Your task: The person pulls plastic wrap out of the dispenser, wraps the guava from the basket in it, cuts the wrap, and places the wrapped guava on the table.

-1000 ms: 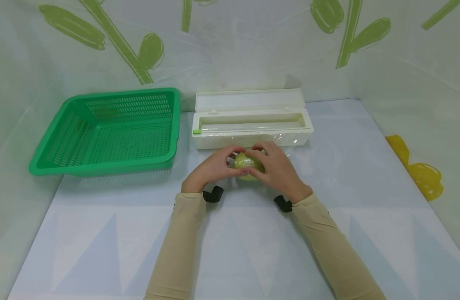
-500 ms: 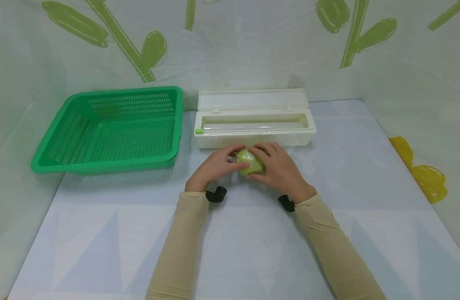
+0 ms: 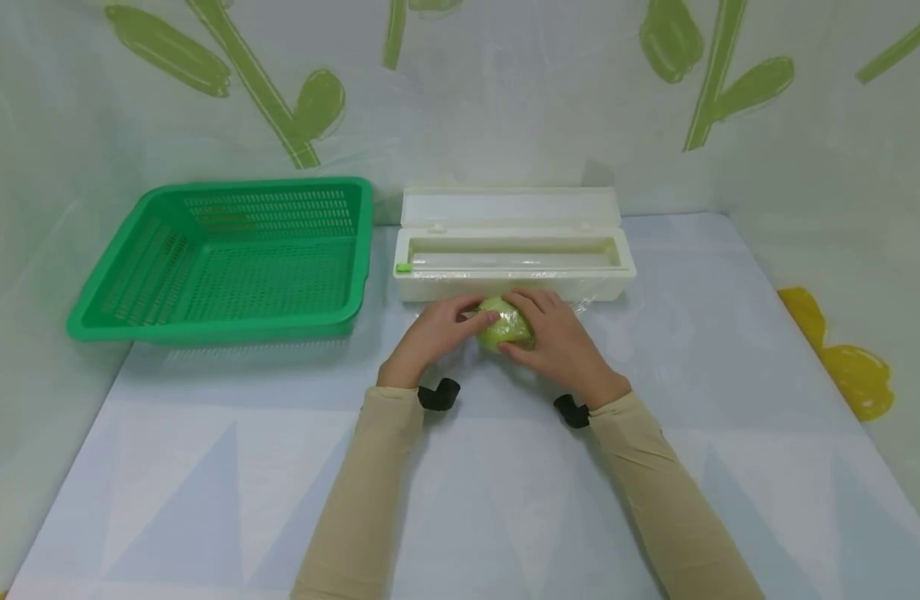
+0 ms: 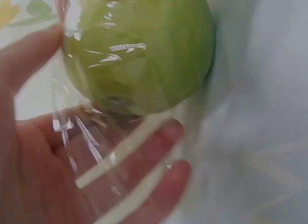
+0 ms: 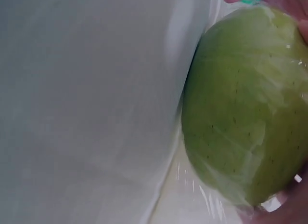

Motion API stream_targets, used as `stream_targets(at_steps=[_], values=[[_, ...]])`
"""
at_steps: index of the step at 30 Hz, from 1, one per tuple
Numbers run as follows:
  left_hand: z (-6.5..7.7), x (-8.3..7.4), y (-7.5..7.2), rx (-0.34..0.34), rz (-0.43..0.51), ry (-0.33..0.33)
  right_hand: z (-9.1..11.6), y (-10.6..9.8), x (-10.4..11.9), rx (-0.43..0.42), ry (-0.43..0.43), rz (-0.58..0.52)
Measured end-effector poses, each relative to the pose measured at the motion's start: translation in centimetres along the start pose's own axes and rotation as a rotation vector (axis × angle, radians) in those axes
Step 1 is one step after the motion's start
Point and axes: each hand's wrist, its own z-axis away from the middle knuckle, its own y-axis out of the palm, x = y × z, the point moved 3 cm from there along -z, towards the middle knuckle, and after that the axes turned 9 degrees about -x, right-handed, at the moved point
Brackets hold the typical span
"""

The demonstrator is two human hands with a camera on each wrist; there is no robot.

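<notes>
Your right grip (image 3: 557,342) curls its fingers and thumb round the green fruit (image 3: 503,335), which is just in front of the white box (image 3: 448,288) (you can't tell whether it rests on the table (image 3: 475,500) or is lifted slightly). Your left grip (image 3: 439,330) is loose, fingers spread and fairly straight, thumb against the fruit. Clear film (image 4: 86,137) covers the fruit and, in the left wrist view, crosses in front of those fingers. The box has its lid (image 3: 509,208) raised; the green basket (image 3: 212,325) stands to its left.
</notes>
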Motion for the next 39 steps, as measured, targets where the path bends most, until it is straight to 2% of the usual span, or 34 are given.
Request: stream_targets(at_steps=[6,13,18,23,26,29,34,39], values=[[0.6,-0.3,-0.1,-0.042,-0.109,0.045,-0.1,1.3,-0.1,0.058,0.052,-0.010],[0.4,0.6,0.4,-0.021,-0.038,0.044,0.1,1.8,-0.4,0.062,0.087,-0.009],[0.1,0.8,0.4,-0.017,-0.010,0.024,-0.1,1.5,-0.5,0.024,0.045,0.050],[0.0,1.2,0.1,-0.014,-0.014,-0.030,-0.5,0.9,-0.4,0.012,0.036,0.103],[0.0,1.6,-0.2,-0.008,-0.029,-0.053,-0.6,0.7,-0.5,0.014,0.041,0.115],[0.0,1.8,-0.7,-0.009,-0.035,-0.049,-0.6,0.5,-0.6,-0.011,0.041,0.098],[0.1,2.3,-1.6,-0.068,-0.013,-0.076,-0.5,0.5,-0.7,-0.050,0.044,0.064],[0.0,3.0,-2.2,-0.127,0.068,-0.147,-0.5,0.5,-0.7,-0.027,0.068,0.065]])
